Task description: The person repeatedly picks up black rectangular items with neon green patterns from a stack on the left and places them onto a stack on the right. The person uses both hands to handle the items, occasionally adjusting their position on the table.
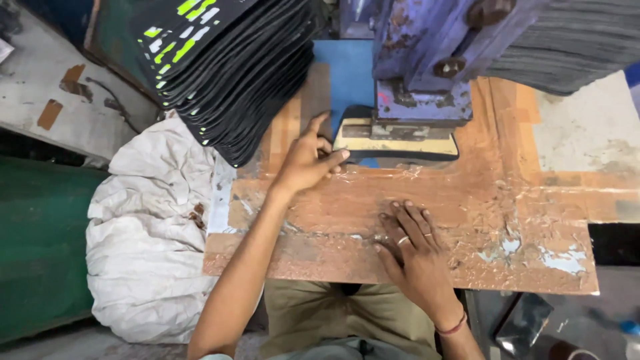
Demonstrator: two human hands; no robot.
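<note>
Worn, tape-patched brown work board [507, 200] under a press

The right hand [413, 250] lies flat on it; beyond those fingers [407, 212] sits a black-edged cutting die [400, 141]. A blue mat [347, 73] lies past the left hand's fingertips [322, 120]; stacked black pieces [233, 73] lean left of them.

workshop | worn blue press [427, 60] | taped bench [520, 200] | stacked black cut pieces [233, 73]

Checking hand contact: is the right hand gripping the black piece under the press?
No, the right hand lies flat on the taped board, apart from it.

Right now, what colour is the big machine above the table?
The machine is blue-purple with rusty patches, in the head view.
</note>
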